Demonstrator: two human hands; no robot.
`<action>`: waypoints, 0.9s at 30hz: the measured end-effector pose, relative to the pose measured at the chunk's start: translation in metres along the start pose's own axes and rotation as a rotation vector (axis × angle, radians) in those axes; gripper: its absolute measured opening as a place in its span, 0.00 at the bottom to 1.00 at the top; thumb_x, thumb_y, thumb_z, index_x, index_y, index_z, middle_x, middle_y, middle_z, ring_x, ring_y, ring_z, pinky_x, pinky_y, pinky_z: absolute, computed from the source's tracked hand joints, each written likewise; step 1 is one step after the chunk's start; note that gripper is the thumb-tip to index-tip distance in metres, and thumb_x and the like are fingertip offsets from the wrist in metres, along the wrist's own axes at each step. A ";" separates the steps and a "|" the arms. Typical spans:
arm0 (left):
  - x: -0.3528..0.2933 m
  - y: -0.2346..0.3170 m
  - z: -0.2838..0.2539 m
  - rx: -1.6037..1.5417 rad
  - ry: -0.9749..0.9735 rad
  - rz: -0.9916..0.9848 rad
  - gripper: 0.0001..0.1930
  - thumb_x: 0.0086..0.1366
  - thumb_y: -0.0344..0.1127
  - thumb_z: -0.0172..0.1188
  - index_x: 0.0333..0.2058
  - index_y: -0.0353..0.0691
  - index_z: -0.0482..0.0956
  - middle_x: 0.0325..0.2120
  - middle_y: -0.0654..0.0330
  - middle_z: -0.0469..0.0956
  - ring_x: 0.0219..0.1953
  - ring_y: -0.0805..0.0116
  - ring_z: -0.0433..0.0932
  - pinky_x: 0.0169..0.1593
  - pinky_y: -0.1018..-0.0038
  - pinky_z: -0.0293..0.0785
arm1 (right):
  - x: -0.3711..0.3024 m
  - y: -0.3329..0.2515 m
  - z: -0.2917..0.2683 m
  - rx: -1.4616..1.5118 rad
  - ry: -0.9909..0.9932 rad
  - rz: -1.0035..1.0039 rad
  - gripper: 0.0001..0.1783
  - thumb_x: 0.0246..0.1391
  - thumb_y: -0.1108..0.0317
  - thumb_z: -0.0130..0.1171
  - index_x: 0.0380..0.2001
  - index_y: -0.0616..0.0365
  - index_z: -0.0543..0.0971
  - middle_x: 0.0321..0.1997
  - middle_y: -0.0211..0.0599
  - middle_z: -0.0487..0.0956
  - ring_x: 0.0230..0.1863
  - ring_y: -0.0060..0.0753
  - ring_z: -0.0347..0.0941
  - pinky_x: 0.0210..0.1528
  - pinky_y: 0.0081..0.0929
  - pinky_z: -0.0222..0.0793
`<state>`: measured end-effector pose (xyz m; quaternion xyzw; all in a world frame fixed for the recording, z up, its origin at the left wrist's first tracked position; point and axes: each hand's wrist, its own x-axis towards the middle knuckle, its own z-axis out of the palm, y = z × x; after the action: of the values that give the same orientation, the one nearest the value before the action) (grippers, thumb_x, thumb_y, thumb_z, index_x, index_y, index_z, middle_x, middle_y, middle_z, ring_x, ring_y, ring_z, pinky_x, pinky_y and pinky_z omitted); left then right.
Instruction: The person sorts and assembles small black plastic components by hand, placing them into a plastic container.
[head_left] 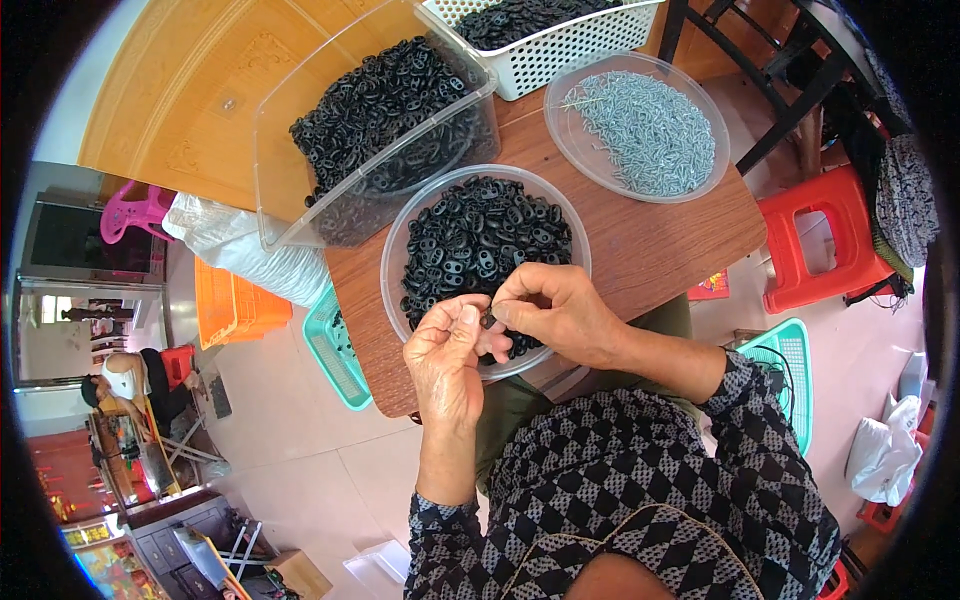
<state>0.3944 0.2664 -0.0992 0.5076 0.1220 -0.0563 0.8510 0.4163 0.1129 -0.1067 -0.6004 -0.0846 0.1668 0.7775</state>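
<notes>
Over the near bowl (pixel 389 268) of black parts (pixel 465 240), your left hand (pixel 448 345) and right hand (pixel 562 312) pinch what looks like one dark piece (pixel 488 319); silvery screws (pixel 655 130) far right.

Light: bright, soft shadows | glare: pale sheen on the floor (pixel 300 410) around me | focus: my left hand (pixel 447 352) and right hand (pixel 565 315) clear | edges: fisheye-bent lines, black rim

I sat at a brown wood-grain table (pixel 670 240). Near my edge of it stood a round, clear plastic tub (pixel 390 265). Farther right lay a shallow, round, translucent plastic dish (pixel 567 135); farther left stood a large, rectangular, clear plastic bin (pixel 280 150). I couldn't tell whether the white, perforated plastic basket (pixel 575 57) behind rested there too.
</notes>
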 end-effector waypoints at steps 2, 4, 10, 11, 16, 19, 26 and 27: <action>0.000 0.001 -0.002 -0.010 -0.017 -0.073 0.08 0.63 0.28 0.57 0.38 0.28 0.75 0.27 0.56 0.77 0.19 0.69 0.75 0.22 0.76 0.73 | 0.000 0.002 0.000 0.079 -0.021 0.016 0.04 0.55 0.75 0.56 0.27 0.63 0.75 0.28 0.28 0.76 0.28 0.14 0.68 0.28 0.15 0.65; 0.001 0.002 -0.003 -0.064 -0.071 -0.130 0.08 0.63 0.28 0.57 0.37 0.28 0.75 0.26 0.56 0.77 0.18 0.68 0.75 0.21 0.76 0.72 | 0.001 0.005 -0.002 -0.351 0.047 -0.239 0.03 0.54 0.76 0.57 0.28 0.63 0.75 0.26 0.30 0.75 0.26 0.15 0.69 0.25 0.18 0.65; -0.003 -0.003 0.005 0.006 0.014 0.014 0.09 0.60 0.25 0.60 0.38 0.28 0.75 0.27 0.57 0.77 0.21 0.71 0.74 0.23 0.78 0.72 | 0.003 0.006 0.002 -0.657 0.106 -0.551 0.03 0.47 0.76 0.56 0.26 0.61 0.72 0.25 0.42 0.72 0.28 0.47 0.68 0.31 0.38 0.65; -0.004 -0.004 0.006 0.007 0.013 0.017 0.09 0.60 0.25 0.60 0.38 0.28 0.75 0.27 0.57 0.77 0.21 0.71 0.74 0.23 0.78 0.72 | 0.002 0.007 0.003 -0.657 0.105 -0.555 0.03 0.47 0.76 0.56 0.26 0.61 0.72 0.25 0.42 0.72 0.28 0.47 0.68 0.31 0.38 0.65; -0.005 -0.019 0.004 0.131 0.031 0.206 0.07 0.60 0.26 0.61 0.36 0.30 0.75 0.26 0.61 0.75 0.22 0.75 0.72 0.26 0.81 0.71 | -0.006 0.013 0.003 -0.653 0.121 -0.608 0.04 0.49 0.80 0.56 0.30 0.62 0.75 0.25 0.38 0.73 0.27 0.38 0.69 0.30 0.31 0.64; -0.006 -0.019 0.007 0.119 0.049 0.182 0.06 0.62 0.27 0.60 0.35 0.31 0.74 0.25 0.62 0.74 0.22 0.76 0.71 0.27 0.82 0.71 | -0.007 0.013 0.002 -0.623 0.107 -0.559 0.05 0.49 0.80 0.57 0.32 0.63 0.76 0.25 0.38 0.74 0.27 0.37 0.70 0.31 0.30 0.65; -0.006 -0.018 0.005 0.132 0.029 0.218 0.06 0.62 0.26 0.58 0.37 0.32 0.73 0.26 0.62 0.74 0.24 0.77 0.72 0.29 0.82 0.71 | -0.010 0.005 0.004 -0.460 0.112 -0.315 0.05 0.51 0.77 0.58 0.33 0.63 0.77 0.26 0.31 0.73 0.28 0.20 0.68 0.29 0.20 0.64; -0.006 -0.018 0.005 0.146 0.033 0.213 0.06 0.62 0.25 0.58 0.38 0.32 0.73 0.27 0.63 0.74 0.24 0.77 0.72 0.30 0.82 0.72 | -0.010 0.006 0.005 -0.421 0.119 -0.259 0.05 0.52 0.77 0.58 0.33 0.63 0.77 0.27 0.29 0.73 0.28 0.17 0.67 0.28 0.18 0.63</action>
<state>0.3850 0.2530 -0.1107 0.5792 0.0768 0.0341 0.8109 0.4041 0.1147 -0.1108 -0.7420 -0.1479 0.0088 0.6538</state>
